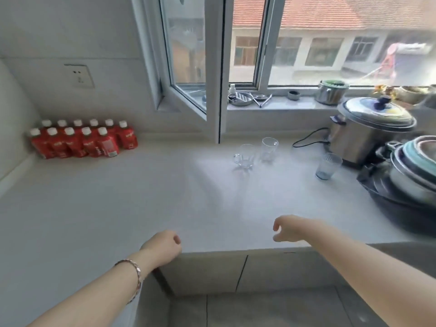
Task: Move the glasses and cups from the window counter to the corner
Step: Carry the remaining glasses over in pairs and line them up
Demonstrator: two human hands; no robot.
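Two clear glass cups stand on the white counter (141, 197) below the window: a handled one (245, 155) and a taller one (269, 148) just right of it. A ribbed bluish glass (328, 166) stands further right, beside the rice cooker. My left hand (165, 246) hovers over the counter's front edge with fingers curled in and nothing in it. My right hand (289, 228) hangs above the front edge too, thumb and fingers apart, holding nothing. Both hands are well short of the cups.
A pack of red bottles (82, 140) fills the far left corner. A steel rice cooker (368, 133) with its black cord (309, 138) and stacked pots and bowls (415, 171) crowd the right. An open window sash (188, 67) juts inward; small dishes (240, 98) sit on the sill.
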